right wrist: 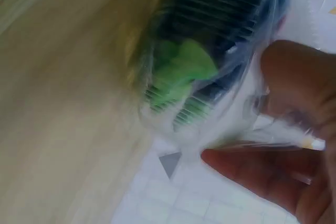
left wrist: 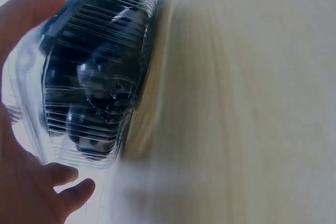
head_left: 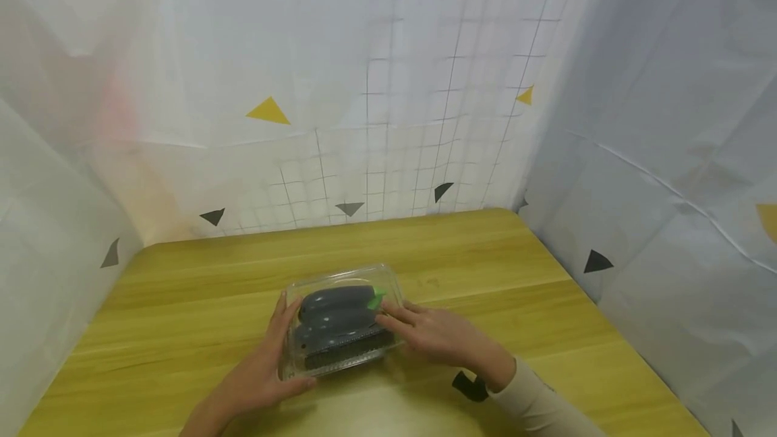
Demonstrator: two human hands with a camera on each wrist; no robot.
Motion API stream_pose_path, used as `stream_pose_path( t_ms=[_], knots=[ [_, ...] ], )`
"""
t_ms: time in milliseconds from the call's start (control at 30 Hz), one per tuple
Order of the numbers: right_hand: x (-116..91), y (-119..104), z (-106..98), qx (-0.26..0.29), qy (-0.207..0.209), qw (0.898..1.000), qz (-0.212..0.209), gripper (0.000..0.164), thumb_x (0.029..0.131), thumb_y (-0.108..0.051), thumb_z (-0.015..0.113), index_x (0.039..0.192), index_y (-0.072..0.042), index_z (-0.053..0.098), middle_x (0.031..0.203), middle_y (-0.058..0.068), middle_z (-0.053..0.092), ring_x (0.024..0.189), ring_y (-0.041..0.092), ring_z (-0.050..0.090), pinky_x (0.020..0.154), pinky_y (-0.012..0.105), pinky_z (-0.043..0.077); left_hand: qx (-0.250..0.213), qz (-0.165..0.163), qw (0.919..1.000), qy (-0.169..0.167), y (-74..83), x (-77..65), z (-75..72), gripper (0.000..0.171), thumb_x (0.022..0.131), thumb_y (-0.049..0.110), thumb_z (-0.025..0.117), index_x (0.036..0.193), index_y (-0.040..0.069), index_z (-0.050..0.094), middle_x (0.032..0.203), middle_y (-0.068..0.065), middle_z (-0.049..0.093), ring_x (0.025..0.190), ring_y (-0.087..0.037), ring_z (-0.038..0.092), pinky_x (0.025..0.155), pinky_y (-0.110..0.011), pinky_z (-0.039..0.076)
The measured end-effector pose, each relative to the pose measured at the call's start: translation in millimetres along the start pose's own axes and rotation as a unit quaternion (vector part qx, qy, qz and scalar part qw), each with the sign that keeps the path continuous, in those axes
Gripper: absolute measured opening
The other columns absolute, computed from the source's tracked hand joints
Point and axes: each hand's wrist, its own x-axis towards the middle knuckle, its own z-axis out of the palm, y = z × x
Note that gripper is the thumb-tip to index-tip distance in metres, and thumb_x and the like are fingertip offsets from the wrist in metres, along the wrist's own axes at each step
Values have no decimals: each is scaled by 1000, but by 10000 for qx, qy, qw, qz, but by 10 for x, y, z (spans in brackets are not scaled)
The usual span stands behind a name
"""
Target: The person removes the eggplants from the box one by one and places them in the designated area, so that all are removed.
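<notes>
A clear plastic clamshell container (head_left: 349, 361) with ribbed sides sits low over the front middle of the table. Inside lie dark purple eggplants (head_left: 336, 298) with green stem ends (right wrist: 191, 66) toward the right. My left hand (head_left: 257, 373) grips the container's left side, thumb along the near side and fingers at the far side. At the right end, my right hand (head_left: 446, 336) holds the plastic edge between thumb and fingers, and its fingers overlap the stem ends in the head view. Through the ribbed wall, the eggplants (left wrist: 94, 77) look dark and glossy in the left wrist view.
The wood-grain table (head_left: 485, 268) is enclosed by pale sheeting (head_left: 340, 39) at the back and sides, with grid lines and yellow, grey and black triangles. A black patch (head_left: 470, 386) shows on the table under the right forearm.
</notes>
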Motion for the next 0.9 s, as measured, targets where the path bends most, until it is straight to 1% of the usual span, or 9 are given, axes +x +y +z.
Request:
stream_pose_path(
  t_ms=[100,233,367,433,467,533,633,767,900],
  knots=[
    [-17,37,-7,54,128,9999,-90,61,88,-11,80,145,-6,58,149,14,57,103,23,73,47,17,45,-23,44,10000,55,-11,2,1,121,78,42,91,168,25,12,171,-20,-9,139,-65,28,88,-80,44],
    [-28,85,15,246,403,9988,-124,62,84,-7,81,142,-4,60,146,12,60,75,10,65,47,13,33,13,83,9999,81,-28,2,6,120,78,42,91,168,25,13,171,-21,-8,140,-64,27,90,-81,43],
    [1,99,32,168,702,9972,-187,58,81,-6,78,138,-3,63,140,11,64,77,13,68,47,13,34,51,17,9999,144,-32,3,10,120,79,42,91,168,24,12,172,-17,-8,141,-63,27,92,-80,41],
    [29,100,30,193,792,9965,-181,57,80,-5,75,136,-3,64,137,11,66,73,12,66,46,14,32,-10,-19,9998,201,-37,7,11,121,79,41,91,168,24,11,172,-15,-8,140,-63,27,93,-80,41],
    [44,101,29,217,816,9963,-163,56,79,-5,75,135,-3,64,135,11,67,67,9,63,46,13,31,-55,-32,9997,223,-40,12,13,122,78,40,92,168,23,11,172,-14,-9,141,-63,26,95,-80,40],
    [77,105,20,318,870,9956,-144,56,78,-3,74,133,-3,65,132,10,69,53,3,45,45,12,27,-136,-11,9996,263,-50,26,21,124,77,39,93,168,22,10,172,-15,-10,142,-62,24,98,-79,37],
    [127,116,-4,444,947,9944,-165,57,74,1,72,130,-3,65,126,9,71,50,-1,25,45,9,22,-218,7,9992,321,-57,44,39,127,75,37,94,168,19,9,171,-18,-12,143,-61,22,100,-77,36],
    [185,137,-42,418,998,9939,-206,54,73,2,70,127,-5,66,118,6,73,51,-3,20,45,8,19,-230,-14,9989,420,-52,43,62,127,75,34,93,167,16,8,171,-20,-11,143,-62,21,101,-77,35],
    [236,145,-101,380,937,9948,-151,50,76,2,67,125,-6,67,114,4,73,50,-1,22,45,11,19,-146,-41,9983,558,-50,21,83,120,81,35,89,167,15,8,172,-19,-9,140,-66,24,98,-81,34]
  ],
)
